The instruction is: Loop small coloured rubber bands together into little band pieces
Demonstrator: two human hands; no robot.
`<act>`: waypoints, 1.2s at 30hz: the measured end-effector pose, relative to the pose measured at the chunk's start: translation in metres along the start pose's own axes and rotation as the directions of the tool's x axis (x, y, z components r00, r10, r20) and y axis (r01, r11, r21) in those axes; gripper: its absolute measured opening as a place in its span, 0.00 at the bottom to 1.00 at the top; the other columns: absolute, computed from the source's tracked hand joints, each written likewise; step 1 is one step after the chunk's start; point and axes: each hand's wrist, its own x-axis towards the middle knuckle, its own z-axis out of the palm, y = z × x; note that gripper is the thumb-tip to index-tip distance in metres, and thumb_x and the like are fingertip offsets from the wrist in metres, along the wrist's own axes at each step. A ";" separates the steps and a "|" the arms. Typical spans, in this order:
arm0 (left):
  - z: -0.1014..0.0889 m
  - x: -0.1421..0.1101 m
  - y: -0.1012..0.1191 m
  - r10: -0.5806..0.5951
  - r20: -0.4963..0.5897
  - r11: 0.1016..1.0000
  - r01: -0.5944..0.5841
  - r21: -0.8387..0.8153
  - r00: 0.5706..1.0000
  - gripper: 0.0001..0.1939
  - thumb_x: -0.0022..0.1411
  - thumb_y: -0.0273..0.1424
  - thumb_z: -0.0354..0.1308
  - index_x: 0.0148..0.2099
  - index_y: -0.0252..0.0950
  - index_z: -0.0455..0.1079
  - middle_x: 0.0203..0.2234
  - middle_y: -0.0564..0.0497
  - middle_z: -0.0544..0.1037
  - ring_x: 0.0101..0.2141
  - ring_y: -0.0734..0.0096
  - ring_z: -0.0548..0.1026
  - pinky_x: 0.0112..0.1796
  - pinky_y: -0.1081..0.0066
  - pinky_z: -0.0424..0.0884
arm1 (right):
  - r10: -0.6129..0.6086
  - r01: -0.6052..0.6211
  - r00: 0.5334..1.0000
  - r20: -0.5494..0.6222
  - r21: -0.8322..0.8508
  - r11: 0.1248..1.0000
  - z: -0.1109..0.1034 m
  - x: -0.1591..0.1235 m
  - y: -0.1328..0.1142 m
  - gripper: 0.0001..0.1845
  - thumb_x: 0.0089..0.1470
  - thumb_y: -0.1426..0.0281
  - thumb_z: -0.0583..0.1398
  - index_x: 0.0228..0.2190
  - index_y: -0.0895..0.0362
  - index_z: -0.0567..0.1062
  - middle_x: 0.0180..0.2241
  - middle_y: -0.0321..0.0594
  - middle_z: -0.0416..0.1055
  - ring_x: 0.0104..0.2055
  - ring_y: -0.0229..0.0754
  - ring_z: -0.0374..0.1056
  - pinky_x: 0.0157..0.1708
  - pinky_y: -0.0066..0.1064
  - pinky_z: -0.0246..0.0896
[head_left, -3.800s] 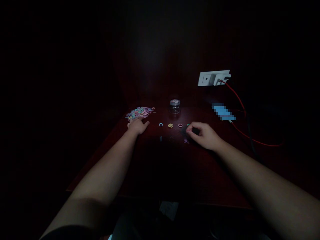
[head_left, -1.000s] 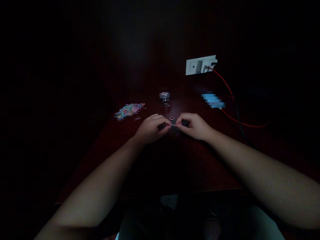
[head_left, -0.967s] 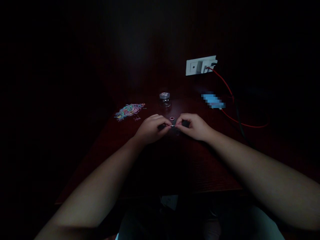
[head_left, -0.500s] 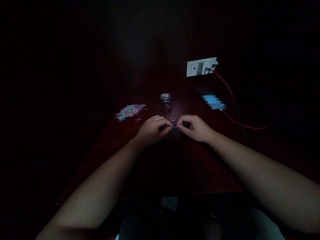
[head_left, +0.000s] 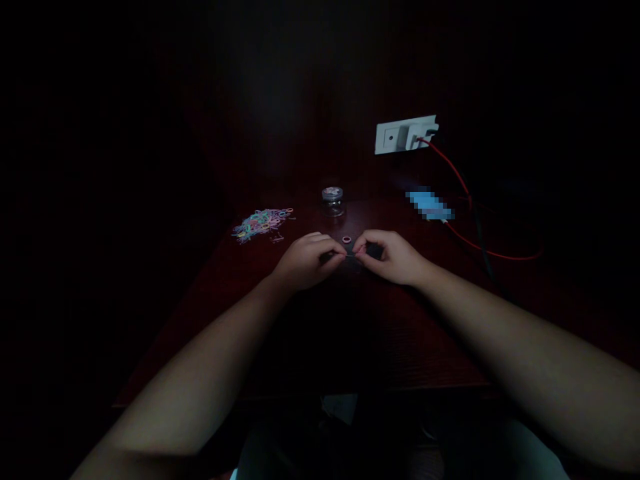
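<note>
Over the middle of the dark red table, my left hand [head_left: 309, 261] and my right hand [head_left: 389, 257] face each other, each closed in a pinch. A thin, pale elastic band [head_left: 349, 255] stretches across the small gap between the fingertips; its ends are hidden by the fingers. Just behind that gap lies a small pink ring-shaped band [head_left: 347, 240]. Further left on the table is a loose pile of small coloured elastic bands [head_left: 263, 223].
A small clear jar with a lid [head_left: 333, 200] stands behind my hands. To the right lies a blurred blue phone-like object [head_left: 429, 204], joined by a red cable [head_left: 453, 167] to a charger in the wall socket [head_left: 390, 137]. The table's front edge [head_left: 370, 392] is near me.
The fingertips of my right hand have shifted slightly, and the gap between the two hands looks a little different. Both hands remain pinched; the view has moved very slightly.
</note>
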 end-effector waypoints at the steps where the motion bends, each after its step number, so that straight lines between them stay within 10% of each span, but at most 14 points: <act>1: 0.000 0.000 0.000 0.001 -0.003 1.000 -0.001 -0.003 1.000 0.05 0.64 0.29 0.56 0.39 0.37 0.73 0.33 0.50 0.79 0.34 0.70 0.73 0.39 0.68 0.68 | 0.009 -0.010 1.000 0.011 0.015 1.000 0.000 0.000 0.000 0.06 0.52 0.71 0.60 0.33 0.59 0.74 0.29 0.38 0.72 0.30 0.36 0.67 0.32 0.28 0.60; 36: 0.001 -0.001 0.000 -0.046 -0.057 0.999 0.044 -0.028 0.997 0.04 0.62 0.30 0.58 0.36 0.37 0.73 0.28 0.53 0.77 0.31 0.71 0.72 0.36 0.69 0.67 | -0.009 0.009 1.000 0.003 -0.007 1.000 0.002 0.001 0.000 0.05 0.54 0.71 0.60 0.29 0.58 0.75 0.28 0.38 0.72 0.31 0.37 0.68 0.34 0.30 0.62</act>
